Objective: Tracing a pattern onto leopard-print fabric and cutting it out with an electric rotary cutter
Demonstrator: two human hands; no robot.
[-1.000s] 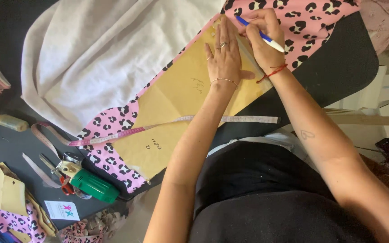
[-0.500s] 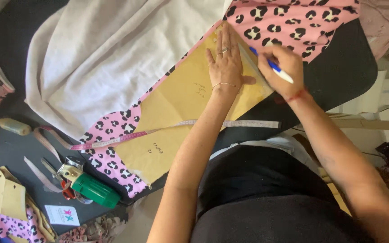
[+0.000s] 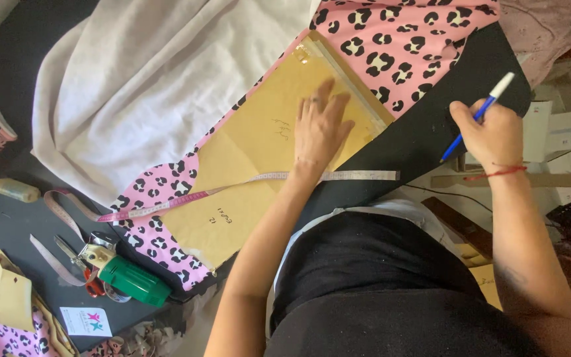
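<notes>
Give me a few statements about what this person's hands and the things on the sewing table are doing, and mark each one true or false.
1. The left hand lies flat on the tan paper pattern. True.
2. The right hand holds a pair of scissors. False: it holds a blue pen with a white cap.
3. The pen tip is touching the paper pattern. False: the right hand is off to the side, over the black table, apart from the pattern.
4. A measuring tape runs across the pattern and the pink spotted fabric. True.
5. The white cloth lies on top of the paper pattern. False: it lies beside it, at the far side of the pink fabric.
</notes>
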